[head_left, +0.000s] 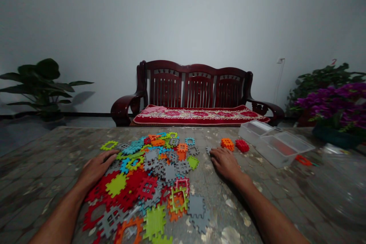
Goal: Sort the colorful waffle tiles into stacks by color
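Note:
A spread-out pile of notched plastic interlocking tiles (170, 173) in grey, red, lime, orange and blue covers the middle of the table. My left hand (98, 166) rests at the pile's left edge, fingers stretched over the tiles and holding nothing. To the right of the pile, my right hand (225, 163) lies palm down on the tabletop, its fingers extended. A small grey tile (208, 150) is by its fingertips; whether they touch it I cannot tell. Just beyond that hand sit an orange block (227, 144) and a red block (242, 145), each built from tiles.
Clear plastic boxes (278, 154) stand at the right, with an orange piece (303, 160) beside them. A transparent container (340, 187) lies nearer me. Purple flowers (337, 103) are at the far right. Behind the table (42, 160) stands a wooden bench (197, 84).

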### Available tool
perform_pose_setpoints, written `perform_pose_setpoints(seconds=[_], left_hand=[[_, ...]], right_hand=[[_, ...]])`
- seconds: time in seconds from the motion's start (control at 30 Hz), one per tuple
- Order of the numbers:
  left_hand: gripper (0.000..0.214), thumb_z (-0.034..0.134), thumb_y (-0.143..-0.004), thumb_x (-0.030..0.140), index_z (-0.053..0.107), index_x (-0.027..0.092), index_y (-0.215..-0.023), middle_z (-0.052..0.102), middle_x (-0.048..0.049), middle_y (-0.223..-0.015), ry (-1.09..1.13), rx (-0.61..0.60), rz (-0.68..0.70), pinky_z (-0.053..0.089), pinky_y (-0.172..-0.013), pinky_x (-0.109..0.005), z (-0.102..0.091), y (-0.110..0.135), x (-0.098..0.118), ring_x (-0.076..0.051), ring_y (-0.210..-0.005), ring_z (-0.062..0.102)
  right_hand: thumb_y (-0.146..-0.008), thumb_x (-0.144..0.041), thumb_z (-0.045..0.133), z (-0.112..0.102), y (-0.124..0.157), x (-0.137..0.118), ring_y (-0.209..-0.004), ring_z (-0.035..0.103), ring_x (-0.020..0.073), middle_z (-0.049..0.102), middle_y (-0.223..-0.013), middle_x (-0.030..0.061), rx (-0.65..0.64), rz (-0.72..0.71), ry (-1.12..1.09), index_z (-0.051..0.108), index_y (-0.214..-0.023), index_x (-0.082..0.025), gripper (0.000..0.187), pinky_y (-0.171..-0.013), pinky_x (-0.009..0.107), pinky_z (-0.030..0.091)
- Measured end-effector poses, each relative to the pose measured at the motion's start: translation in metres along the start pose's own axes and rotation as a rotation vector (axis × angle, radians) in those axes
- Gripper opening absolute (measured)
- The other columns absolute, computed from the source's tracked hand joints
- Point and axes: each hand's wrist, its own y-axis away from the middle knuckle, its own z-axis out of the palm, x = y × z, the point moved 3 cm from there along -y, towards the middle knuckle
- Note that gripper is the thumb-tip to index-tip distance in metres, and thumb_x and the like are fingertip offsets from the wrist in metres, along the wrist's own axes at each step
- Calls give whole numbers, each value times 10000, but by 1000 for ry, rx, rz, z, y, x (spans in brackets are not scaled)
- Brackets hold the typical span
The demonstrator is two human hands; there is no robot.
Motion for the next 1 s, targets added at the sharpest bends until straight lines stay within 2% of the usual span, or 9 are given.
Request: perform_pose_setpoints(seconds=[0.1, 0.23, 0.37, 0.43, 0.5, 0.6, 0.7, 0.83, 1.0], left_hand=[[588, 444, -866, 583, 803, 229, -1170, 764, -107, -1375, 2, -15, 9, 452, -1207, -490, 1, 0, -1, -360, -1323, 669], [543, 455, -870, 564, 809, 256, -1145, 775, -78, -1354, -7, 3, -4, 462, -1201, -478, -1, 1, 1, -349, -1312, 676], [526, 463, -869, 551, 811, 251, -1126, 778, -88, -1346, -8, -5, -5, 463, -1197, -482, -2, 1, 4, -350, -1307, 677], [527, 460, -869, 545, 811, 247, -1126, 778, -92, -1343, -10, -6, -6, 456, -1202, -476, -2, 1, 5, -348, -1306, 678], [518, 462, -870, 538, 810, 251, -1124, 779, -86, -1339, -12, -4, -6, 450, -1208, -464, -2, 2, 7, -342, -1302, 681], [512, 460, -884, 525, 803, 248, -1143, 772, -79, -1358, -25, -5, -19, 446, -1211, -462, -4, 3, 9, -344, -1306, 677], [518, 465, -904, 509, 786, 219, -1188, 759, -72, -1390, -37, -23, -19, 441, -1212, -477, -4, 5, 10, -346, -1319, 663], [544, 464, -923, 491, 769, 165, -1234, 734, -94, -1430, -44, -43, -16, 427, -1217, -486, -4, 5, 9, -354, -1357, 635], [551, 459, -924, 518, 783, 191, -1227, 742, -99, -1420, -56, -36, 6, 451, -1202, -478, 1, 0, -3, -338, -1340, 658]], right_hand=[[-976, -205, 528, 0, -4, 7, -1387, 586, 292, 710, -1437, 110, 9, 33, 11, 731, -1341, -223, 418, -1238, 437, 319], [-990, -189, 481, 0, -6, 10, -1351, 604, 292, 721, -1409, 125, 4, 46, 24, 740, -1313, -200, 414, -1191, 408, 372], [-968, -189, 505, -1, -3, 4, -1334, 594, 304, 698, -1430, 150, 51, 48, -19, 735, -1326, -157, 427, -1163, 404, 397], [-951, -224, 558, -1, -1, -3, -1271, 626, 299, 738, -1347, 143, 40, 42, -121, 760, -1275, -163, 387, -1119, 399, 432], [-918, -257, 622, 0, 1, -12, -1137, 681, 274, 786, -1189, 114, -45, 31, -296, 796, -1158, -174, 308, -1019, 372, 486], [-836, -329, 752, 1, 5, -32, -864, 690, 204, 781, -947, 44, -332, -27, -594, 800, -992, -185, 217, -779, 293, 500], [-675, -458, 925, -4, 15, -54, -744, 606, 154, 718, -855, -13, -590, -113, -649, 781, -989, -208, 427, -644, 247, 417], [-541, -494, 1007, -18, 28, -75, -781, 548, 149, 670, -949, -31, -590, -206, -403, 744, -1092, -264, 653, -642, 238, 360], [-567, -420, 1002, -20, 33, -87, -811, 535, 146, 647, -992, -37, -596, -271, -311, 712, -1036, -270, 572, -671, 229, 343]])
